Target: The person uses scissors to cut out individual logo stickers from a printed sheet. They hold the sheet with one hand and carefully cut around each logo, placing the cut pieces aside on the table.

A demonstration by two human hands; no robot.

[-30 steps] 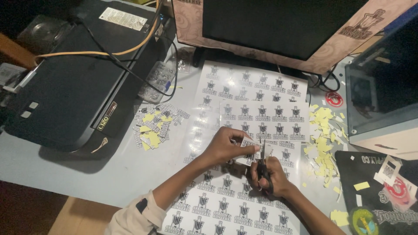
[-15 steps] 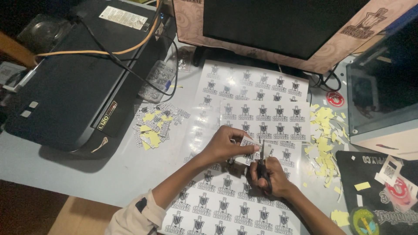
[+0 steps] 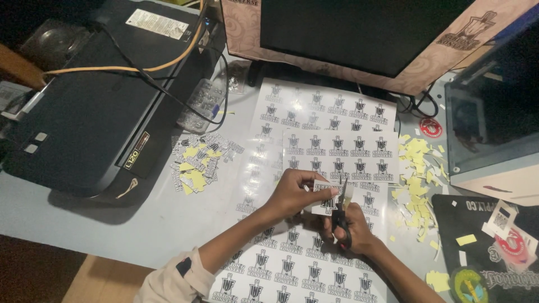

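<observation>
While left hand [image 3: 292, 196] pinches the sticker cutout [image 3: 327, 197] above the sheets [image 3: 325, 120] on the bench | right hand [image 3: 353, 230] clamped on scissors [image 3: 341, 216] | cutout thin, floppy, light; grip near edge, clear of blades

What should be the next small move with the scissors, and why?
Probably close the black scissors a little further along the small printed sticker piece. The left hand pinches that piece, and the right hand holds the blades at its edge, so the cut looks unfinished.
</observation>
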